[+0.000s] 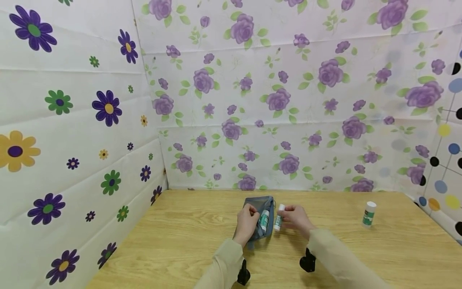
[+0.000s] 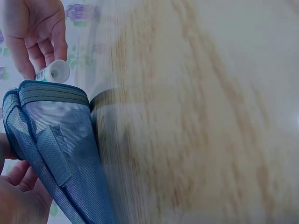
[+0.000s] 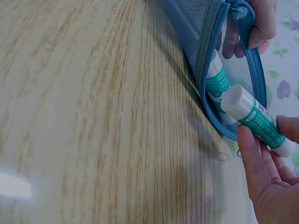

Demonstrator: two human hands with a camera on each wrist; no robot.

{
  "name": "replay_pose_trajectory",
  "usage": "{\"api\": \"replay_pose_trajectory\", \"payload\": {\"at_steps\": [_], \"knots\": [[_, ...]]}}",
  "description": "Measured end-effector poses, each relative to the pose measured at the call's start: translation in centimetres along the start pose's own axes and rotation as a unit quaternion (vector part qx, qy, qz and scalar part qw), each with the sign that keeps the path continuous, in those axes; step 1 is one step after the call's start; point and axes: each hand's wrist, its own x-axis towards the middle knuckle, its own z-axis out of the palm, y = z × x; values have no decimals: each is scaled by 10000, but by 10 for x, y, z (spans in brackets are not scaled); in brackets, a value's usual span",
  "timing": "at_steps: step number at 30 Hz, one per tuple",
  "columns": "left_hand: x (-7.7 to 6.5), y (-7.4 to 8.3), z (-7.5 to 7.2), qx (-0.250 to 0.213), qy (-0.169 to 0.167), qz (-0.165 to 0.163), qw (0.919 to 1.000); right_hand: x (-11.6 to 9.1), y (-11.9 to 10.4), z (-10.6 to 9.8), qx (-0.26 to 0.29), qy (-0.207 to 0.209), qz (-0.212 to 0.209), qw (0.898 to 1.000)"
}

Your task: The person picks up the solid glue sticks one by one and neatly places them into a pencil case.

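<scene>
A blue-grey mesh zip pouch [image 1: 257, 204] is pinched at its edge by my left hand [image 1: 247, 222], its mouth spread toward the right. Inside the mouth lies a green-and-white glue stick [image 3: 217, 86]. Between thumb and fingers, my right hand [image 1: 296, 218] holds a second glue stick [image 3: 261, 123] just outside the opening. The right wrist view has its white end overlapping the pouch rim. From the left wrist, the mesh side of the pouch [image 2: 70, 140] fills the lower left, with the held stick's white end [image 2: 58, 71] beyond the zip edge.
Another glue stick [image 1: 368, 214] stands upright on the wooden table [image 1: 180, 224] to the right. Flower-printed sheets [image 1: 223, 92] hang behind the table and along its left side, and a dotted sheet [image 1: 447, 160] hangs on the right.
</scene>
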Motion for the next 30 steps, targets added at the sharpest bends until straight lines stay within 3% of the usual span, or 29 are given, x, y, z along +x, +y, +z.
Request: {"api": "replay_pose_trajectory", "payload": {"at_steps": [4, 5, 11, 12, 18, 30], "knots": [[-1, -2, 1, 26, 5, -32, 10000, 2, 2, 2, 113, -53, -8, 9999], [-1, -2, 1, 36, 12, -33, 10000, 9, 10, -1, 235, -224, -182, 9993], [-1, -3, 2, 102, 70, -27, 9999, 11, 13, 6, 57, -259, -317, 9991], [-1, -3, 2, 120, 83, -31, 9999, 5, 5, 11, -101, -89, -165, 9998], [1, -3, 2, 203, 129, -36, 9997, 3, 2, 19, -157, 11, -114, 9998], [1, 0, 1, 146, 106, -12, 9998, 4, 2, 26, -344, 55, -22, 9994]]}}
